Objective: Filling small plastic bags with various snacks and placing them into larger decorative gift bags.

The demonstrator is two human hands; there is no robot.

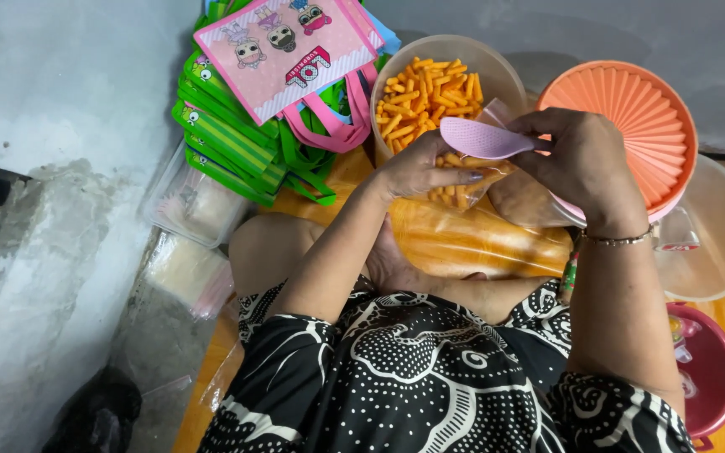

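My right hand (585, 159) grips a flat lilac plastic scoop (480, 138) by its handle, its blade held over a small clear plastic bag (463, 184). My left hand (425, 168) holds that bag open from the left; orange stick snacks lie inside it. Just behind the bag stands a round translucent tub (497, 71) filled with the same orange stick snacks (425, 96). Both hands meet above my lap, in front of the tub.
An orange ribbed lid (631, 109) sits on a container to the right, with a clear tub (723, 235) beside it and a pink bowl (715, 369) lower right. Stacked green and pink gift bags (270, 92) and clear packets (195, 205) lie at left.
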